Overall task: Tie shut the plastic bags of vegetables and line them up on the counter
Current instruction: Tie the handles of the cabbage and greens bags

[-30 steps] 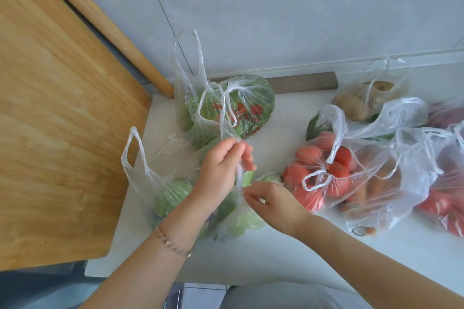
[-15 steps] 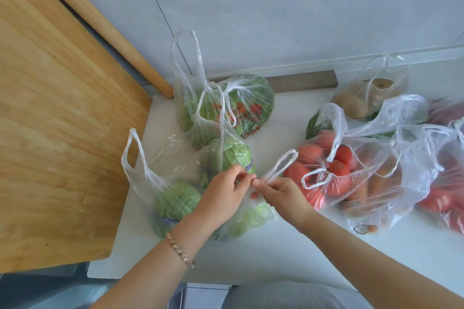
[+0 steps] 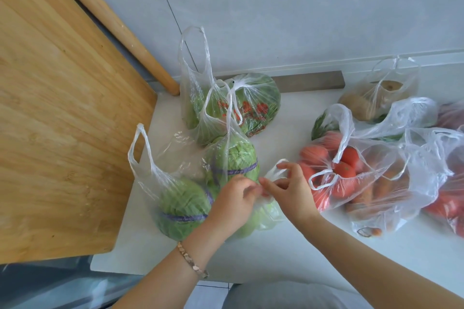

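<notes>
Both hands have sunk lower: left hand [image 3: 234, 198] and right hand [image 3: 291, 190] pinch the pale-green bag [image 3: 268, 213] handles, just right of the cabbage bag [image 3: 180, 198].

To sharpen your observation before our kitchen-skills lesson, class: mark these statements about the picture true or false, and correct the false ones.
1. The left hand and right hand both pinch the handles of the front bag. True.
2. The bracelet is on the right wrist. False: the bracelet is on the left wrist.
3. The tomato bag lies to the right of the hands. True.
4. The potato bag is nearest the person. False: the potato bag sits at the back, by the wall.
</notes>
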A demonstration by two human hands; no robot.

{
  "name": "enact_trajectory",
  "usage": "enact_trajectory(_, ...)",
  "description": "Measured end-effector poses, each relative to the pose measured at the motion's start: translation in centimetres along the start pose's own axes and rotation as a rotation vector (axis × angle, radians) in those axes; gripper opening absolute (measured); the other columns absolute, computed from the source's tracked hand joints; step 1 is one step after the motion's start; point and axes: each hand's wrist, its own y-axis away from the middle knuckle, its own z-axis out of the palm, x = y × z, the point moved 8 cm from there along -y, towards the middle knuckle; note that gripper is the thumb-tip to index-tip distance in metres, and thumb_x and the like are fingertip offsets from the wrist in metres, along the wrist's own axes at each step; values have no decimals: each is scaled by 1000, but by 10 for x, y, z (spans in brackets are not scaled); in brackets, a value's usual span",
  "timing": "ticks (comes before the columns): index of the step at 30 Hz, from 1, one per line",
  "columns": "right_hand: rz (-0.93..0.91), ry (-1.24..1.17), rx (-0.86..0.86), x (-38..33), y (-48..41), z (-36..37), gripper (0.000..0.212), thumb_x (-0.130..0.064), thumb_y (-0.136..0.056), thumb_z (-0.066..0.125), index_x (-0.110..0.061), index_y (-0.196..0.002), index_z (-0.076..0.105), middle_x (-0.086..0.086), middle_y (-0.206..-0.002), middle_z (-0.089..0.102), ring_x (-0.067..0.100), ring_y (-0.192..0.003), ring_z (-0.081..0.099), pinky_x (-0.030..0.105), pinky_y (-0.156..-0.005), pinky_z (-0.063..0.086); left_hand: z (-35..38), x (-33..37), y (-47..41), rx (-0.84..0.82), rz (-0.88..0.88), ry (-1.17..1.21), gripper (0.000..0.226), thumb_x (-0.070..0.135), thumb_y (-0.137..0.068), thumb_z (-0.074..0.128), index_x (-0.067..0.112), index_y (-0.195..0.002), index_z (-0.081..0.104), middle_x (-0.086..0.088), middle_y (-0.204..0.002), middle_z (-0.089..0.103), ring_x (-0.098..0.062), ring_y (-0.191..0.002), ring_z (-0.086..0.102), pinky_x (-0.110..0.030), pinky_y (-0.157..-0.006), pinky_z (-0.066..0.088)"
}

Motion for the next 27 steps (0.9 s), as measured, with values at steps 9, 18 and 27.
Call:
enact_trajectory(9,-478,486,-74,-31,25,17,24,-6,-83,61,-10,-105,69,6,-85,66,14,-70,56,26,-68,49,1,-5,-1,-51,-80,-67,25,28,-94,43,12,-83,58,6,-71,50,-4,-62,46,-13,-51,33)
enact_trajectory(18,-566,557,-233,-39,24,21,15,-4,-87,55,-2,-95,68,11,-94,63,20,-81,58,15,-73,39,-11,11,6,-69,117,-59,20,28,-84,64,21,-65,61,13,-62,49,3,-62,50,-6,-59,36)
enact_trajectory(27,-26,-19,-197,-10,20,8,16,-6,-82,62,-17,-73,69,-16,-46,58,-4,-44,47,6,-47,35,-12,13,22,159,293,-81,16,19,-86,62,8,-74,62,11,-69,44,1,-62,45,-7,-62,33)
